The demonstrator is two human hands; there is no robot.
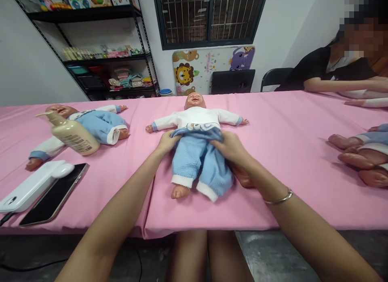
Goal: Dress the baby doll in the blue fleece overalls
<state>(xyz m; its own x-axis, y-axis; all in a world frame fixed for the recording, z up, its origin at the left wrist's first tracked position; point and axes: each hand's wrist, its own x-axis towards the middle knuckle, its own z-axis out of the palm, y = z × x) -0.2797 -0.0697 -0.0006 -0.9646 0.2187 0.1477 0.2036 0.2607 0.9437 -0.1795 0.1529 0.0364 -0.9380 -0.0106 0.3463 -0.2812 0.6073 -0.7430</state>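
Note:
A baby doll (198, 116) lies on its back on the pink-covered table (169, 217), arms spread, in a white top with blue cuffs. Blue trousers (188, 156) with white hems cover its lower body. At the left side of the waistband, my left hand (167, 142) is closed on the blue cloth. My right hand (232, 148) grips the trousers at the right side, fingers bent over the fabric. One doll foot shows below the left hem; the other leg sticks out beside the right trouser leg, under my right wrist.
At the left are another doll (100, 122), a pump bottle (72, 134), a white device (33, 185) and a phone (56, 195). More doll legs (360, 152) lie at the right edge. A person (327, 68) sits at the back right.

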